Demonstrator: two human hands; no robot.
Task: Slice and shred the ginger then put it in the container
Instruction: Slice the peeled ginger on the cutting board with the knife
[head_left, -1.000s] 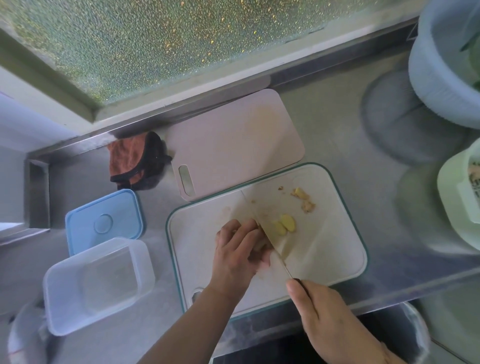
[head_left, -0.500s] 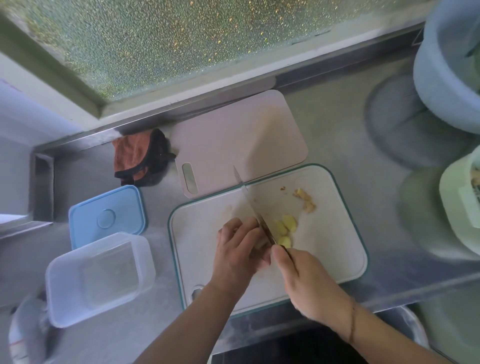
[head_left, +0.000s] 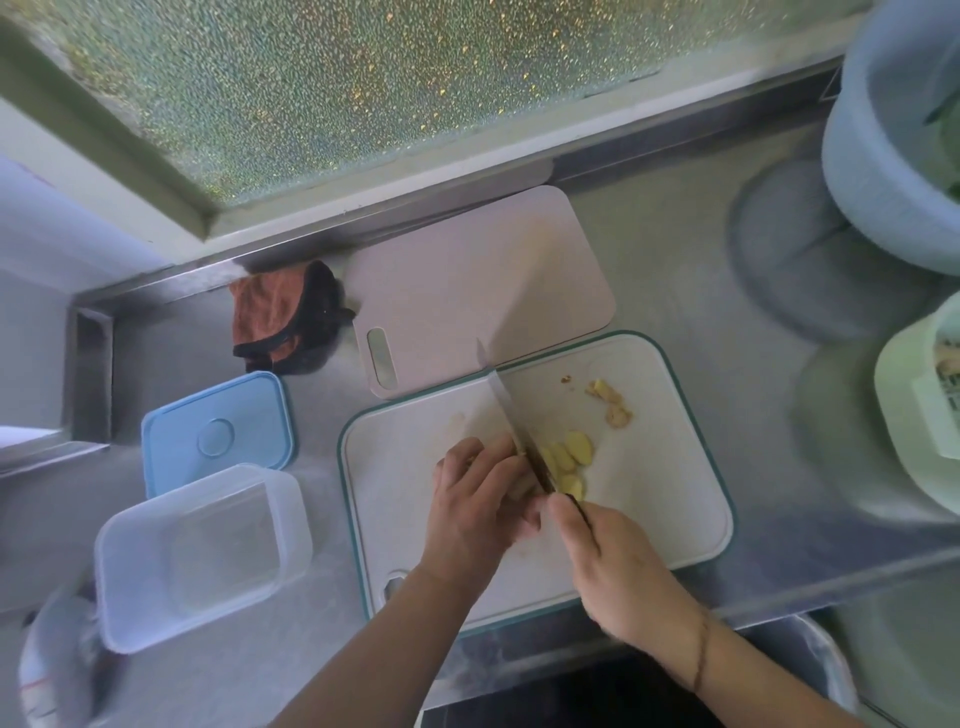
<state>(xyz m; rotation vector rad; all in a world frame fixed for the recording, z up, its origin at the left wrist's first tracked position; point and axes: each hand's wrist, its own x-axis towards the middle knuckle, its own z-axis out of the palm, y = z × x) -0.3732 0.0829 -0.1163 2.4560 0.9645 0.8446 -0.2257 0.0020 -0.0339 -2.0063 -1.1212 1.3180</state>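
On the white cutting board (head_left: 670, 509) with a teal rim, my left hand (head_left: 475, 501) holds down a piece of ginger, mostly hidden under its curled fingers. My right hand (head_left: 605, 564) grips the handle of a knife (head_left: 511, 431), whose blade stands edge-down right beside my left fingertips. Several pale yellow ginger slices (head_left: 569, 457) lie just right of the blade. Peel scraps (head_left: 610, 405) sit further back on the board. An empty clear plastic container (head_left: 200, 553) stands on the steel counter to the left.
The container's blue lid (head_left: 215, 439) lies behind it. A pink cutting board (head_left: 483, 286) and an orange-black cloth (head_left: 283, 317) sit near the window. A blue basket (head_left: 893, 135) and a green tub (head_left: 919, 415) stand at the right. A bin (head_left: 810, 670) lies below the counter edge.
The knife blade has come upright against my left fingers, and my right hand has moved in toward the ginger. More slices lie beside the blade than one second ago.
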